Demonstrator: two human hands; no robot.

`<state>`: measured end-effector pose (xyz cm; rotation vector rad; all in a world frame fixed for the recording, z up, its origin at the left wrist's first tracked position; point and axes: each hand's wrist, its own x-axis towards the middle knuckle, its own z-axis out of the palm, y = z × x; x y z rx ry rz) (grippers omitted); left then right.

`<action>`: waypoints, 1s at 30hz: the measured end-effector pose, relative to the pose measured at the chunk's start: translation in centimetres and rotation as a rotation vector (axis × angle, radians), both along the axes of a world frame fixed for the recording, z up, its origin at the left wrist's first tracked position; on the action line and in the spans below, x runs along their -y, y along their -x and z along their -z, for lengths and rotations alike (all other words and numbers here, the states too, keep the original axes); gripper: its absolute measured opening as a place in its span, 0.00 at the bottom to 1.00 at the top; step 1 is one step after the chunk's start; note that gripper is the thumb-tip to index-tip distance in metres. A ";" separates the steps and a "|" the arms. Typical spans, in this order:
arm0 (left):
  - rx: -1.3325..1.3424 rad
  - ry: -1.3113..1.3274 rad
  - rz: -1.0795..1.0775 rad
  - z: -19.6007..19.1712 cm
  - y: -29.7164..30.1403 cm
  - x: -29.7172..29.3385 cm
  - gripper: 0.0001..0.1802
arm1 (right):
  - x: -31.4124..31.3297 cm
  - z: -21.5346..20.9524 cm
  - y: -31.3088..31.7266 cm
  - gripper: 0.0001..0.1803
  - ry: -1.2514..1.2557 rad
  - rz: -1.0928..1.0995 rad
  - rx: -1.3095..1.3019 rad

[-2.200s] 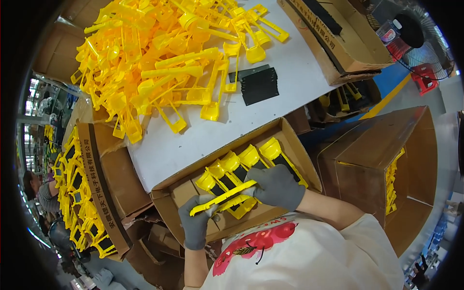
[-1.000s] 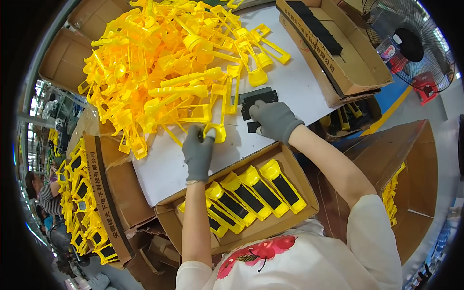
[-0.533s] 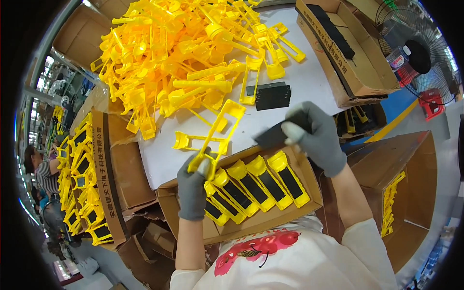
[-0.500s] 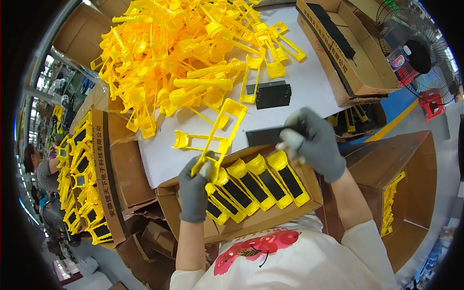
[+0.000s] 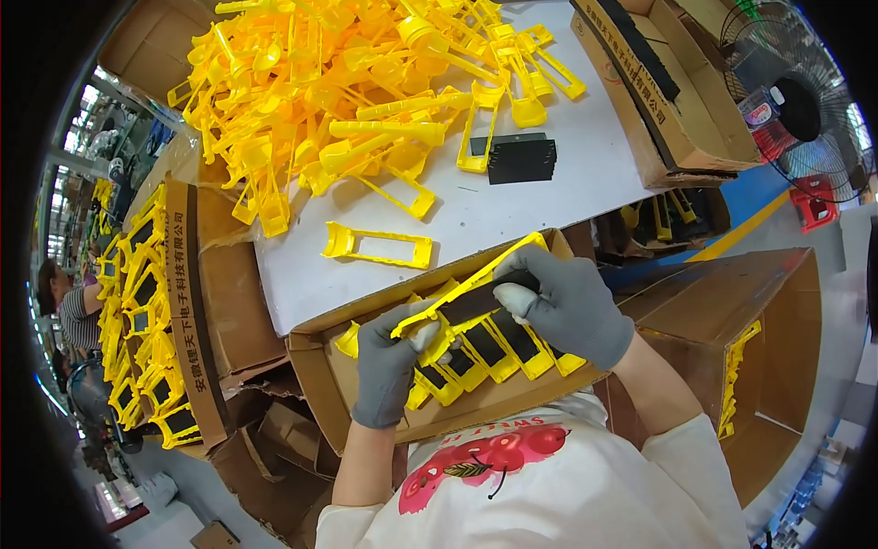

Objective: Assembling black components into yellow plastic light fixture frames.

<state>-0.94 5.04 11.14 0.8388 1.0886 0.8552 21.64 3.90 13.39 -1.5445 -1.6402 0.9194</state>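
A yellow plastic frame (image 5: 469, 283) is tilted in front of me, its near end gripped by my left hand (image 5: 386, 371). My right hand (image 5: 572, 306) has its fingers around a flat black panel (image 5: 468, 306) and the frame's far end. The panel lies along the frame; whether it is seated I cannot tell. Both gloved hands are over a cardboard box (image 5: 318, 371) holding several yellow frames with black panels (image 5: 450, 393), partly hidden. On the white table, a loose yellow frame (image 5: 338, 240) lies beyond the box, and a stack of black panels (image 5: 521, 163) farther off.
A large heap of yellow frames (image 5: 302, 101) covers the table's far left. At the far right stands a carton (image 5: 695, 137) with black strips, near a fan (image 5: 796, 101). Cartons flank me, one right (image 5: 773, 421) and one left (image 5: 187, 311). A person (image 5: 78, 306) is at far left.
My left hand has lowered the yellow frame from upright to a slant. My right hand has brought the black panel from the table's edge left and down onto the frame.
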 end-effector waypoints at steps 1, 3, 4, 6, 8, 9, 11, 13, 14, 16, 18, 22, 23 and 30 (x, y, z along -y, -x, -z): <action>0.001 0.007 0.004 0.2 0.0 0.0 0.17 | 0.0 -0.1 0.1 0.09 0.009 -0.017 0.071; 0.002 0.017 0.010 0.3 0.0 0.0 0.17 | 0.0 -0.2 0.4 0.09 0.022 -0.031 0.143; 0.033 0.046 0.014 0.2 0.0 -0.1 0.17 | 0.0 -0.4 0.6 0.10 -0.011 -0.034 0.187; 0.067 0.073 0.024 -0.1 -0.4 -0.2 0.17 | -0.1 -0.2 0.7 0.11 -0.046 -0.031 0.234; -0.010 0.098 0.008 -0.5 -1.3 0.1 0.17 | 0.0 0.9 0.8 0.12 -0.064 -0.027 0.245; -0.030 0.101 -0.015 -0.7 -1.7 0.3 0.17 | 0.3 1.1 0.9 0.12 -0.061 -0.024 0.246; -0.063 0.062 -0.001 -0.2 -1.1 0.4 0.16 | 0.7 1.3 1.2 0.19 -0.089 0.038 0.334; -0.046 0.051 -0.010 -0.5 -0.8 0.3 0.14 | 0.7 0.8 0.4 0.23 -0.185 0.140 0.394; -0.064 0.040 0.011 -0.4 -0.3 0.4 0.13 | 0.6 0.5 -0.1 0.28 -0.283 0.236 0.449; -0.092 0.021 0.063 0.0 0.9 0.5 0.13 | 0.1 0.4 -0.4 0.33 -0.249 0.138 0.325; -0.135 0.021 0.104 -0.3 1.3 0.6 0.13 | 0.2 2.4 -0.7 0.28 -0.050 -0.055 0.122; -0.183 0.067 0.129 0.0 1.5 1.3 0.13 | 1.8 4.2 0.3 0.19 -0.081 -0.110 0.223; -0.198 0.065 0.141 0.0 2.2 1.6 0.13 | 2.4 4.5 1.0 0.17 -0.075 -0.092 0.251; -0.304 0.096 0.107 -0.3 4.6 3.0 0.10 | 4.7 6.3 4.1 0.14 -0.056 -0.090 0.196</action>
